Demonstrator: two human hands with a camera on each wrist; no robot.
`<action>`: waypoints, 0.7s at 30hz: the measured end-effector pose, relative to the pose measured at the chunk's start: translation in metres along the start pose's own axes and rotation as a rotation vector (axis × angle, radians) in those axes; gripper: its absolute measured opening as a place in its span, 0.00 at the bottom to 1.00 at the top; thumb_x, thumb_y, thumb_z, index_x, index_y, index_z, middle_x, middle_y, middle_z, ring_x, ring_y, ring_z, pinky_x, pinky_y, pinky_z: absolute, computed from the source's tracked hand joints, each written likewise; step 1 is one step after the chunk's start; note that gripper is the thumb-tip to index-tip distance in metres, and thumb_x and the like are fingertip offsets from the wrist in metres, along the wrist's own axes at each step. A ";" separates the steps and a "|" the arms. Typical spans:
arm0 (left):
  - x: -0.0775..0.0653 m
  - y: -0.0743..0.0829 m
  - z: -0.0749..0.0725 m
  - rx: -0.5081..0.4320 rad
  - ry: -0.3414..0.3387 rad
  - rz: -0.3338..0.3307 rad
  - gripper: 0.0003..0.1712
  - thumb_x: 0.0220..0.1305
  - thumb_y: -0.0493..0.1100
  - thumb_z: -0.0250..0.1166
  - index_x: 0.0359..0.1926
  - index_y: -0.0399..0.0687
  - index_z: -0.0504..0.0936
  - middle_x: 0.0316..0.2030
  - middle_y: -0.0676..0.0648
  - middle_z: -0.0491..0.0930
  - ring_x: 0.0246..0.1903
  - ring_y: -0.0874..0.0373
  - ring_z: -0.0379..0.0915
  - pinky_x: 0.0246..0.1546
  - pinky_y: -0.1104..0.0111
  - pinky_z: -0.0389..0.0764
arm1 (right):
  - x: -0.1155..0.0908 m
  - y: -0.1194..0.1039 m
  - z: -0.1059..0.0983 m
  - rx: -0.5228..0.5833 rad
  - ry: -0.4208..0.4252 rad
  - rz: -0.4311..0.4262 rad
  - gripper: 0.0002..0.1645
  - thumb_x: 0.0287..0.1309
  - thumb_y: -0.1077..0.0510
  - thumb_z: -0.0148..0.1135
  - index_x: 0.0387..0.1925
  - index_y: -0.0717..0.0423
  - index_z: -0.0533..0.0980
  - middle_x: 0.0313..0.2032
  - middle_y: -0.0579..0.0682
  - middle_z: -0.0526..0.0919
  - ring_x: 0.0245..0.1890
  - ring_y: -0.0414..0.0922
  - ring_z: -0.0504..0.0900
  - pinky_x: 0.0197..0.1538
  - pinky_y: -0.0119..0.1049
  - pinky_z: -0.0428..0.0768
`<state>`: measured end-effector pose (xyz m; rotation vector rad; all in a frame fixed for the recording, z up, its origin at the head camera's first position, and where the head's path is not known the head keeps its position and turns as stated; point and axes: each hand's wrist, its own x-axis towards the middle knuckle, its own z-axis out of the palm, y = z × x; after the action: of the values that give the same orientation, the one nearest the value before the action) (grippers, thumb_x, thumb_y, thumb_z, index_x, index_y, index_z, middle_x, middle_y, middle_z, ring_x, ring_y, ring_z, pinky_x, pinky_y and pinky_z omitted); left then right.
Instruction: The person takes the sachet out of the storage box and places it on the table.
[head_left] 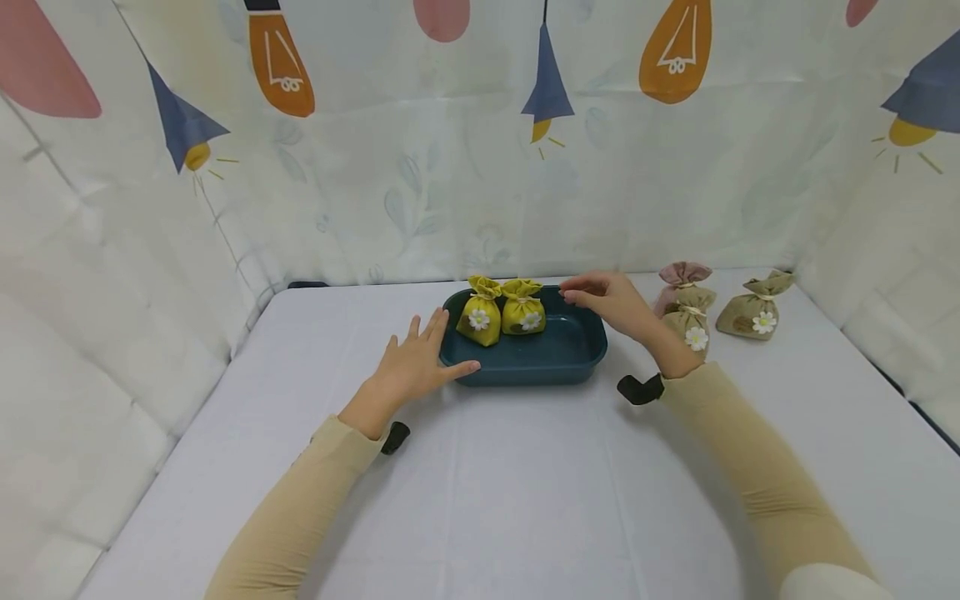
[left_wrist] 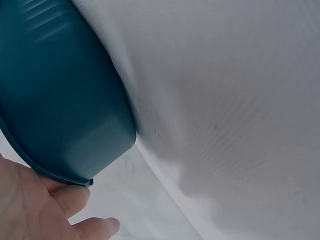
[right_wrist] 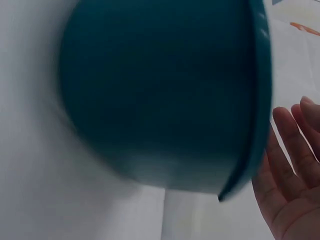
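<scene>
A dark teal plastic tub [head_left: 558,354] stands on the white-covered table, with two yellow drawstring pouches [head_left: 480,310] [head_left: 522,312] side by side in its left half, each bearing a white flower. My left hand [head_left: 408,362] lies spread at the tub's left end. In the left wrist view, its fingers [left_wrist: 75,200] are right at the tub's rim. Over the tub's right back corner is my right hand [head_left: 611,304], fingers loosely bent and holding nothing. The right wrist view shows that hand [right_wrist: 292,180] beside the rim of the tub [right_wrist: 160,100].
Right of the tub, behind my right wrist, a pink pouch [head_left: 684,273] stands partly hidden by a beige pouch [head_left: 695,302]. Another beige pouch [head_left: 750,312] leans farther right. A printed fabric curtain [head_left: 480,192] borders the table's back edge.
</scene>
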<state>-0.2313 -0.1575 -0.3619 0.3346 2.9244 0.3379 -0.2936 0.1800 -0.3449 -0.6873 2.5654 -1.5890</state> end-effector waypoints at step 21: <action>0.002 -0.001 0.002 0.003 -0.003 -0.004 0.67 0.61 0.83 0.53 0.83 0.49 0.36 0.82 0.45 0.36 0.79 0.39 0.28 0.73 0.34 0.40 | 0.029 -0.001 0.044 -0.150 0.074 0.194 0.25 0.73 0.51 0.64 0.62 0.63 0.80 0.54 0.62 0.85 0.53 0.57 0.83 0.53 0.50 0.82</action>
<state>-0.2333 -0.1579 -0.3640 0.3296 2.9225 0.3326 -0.3075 0.1307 -0.3591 -0.3790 2.7285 -1.4010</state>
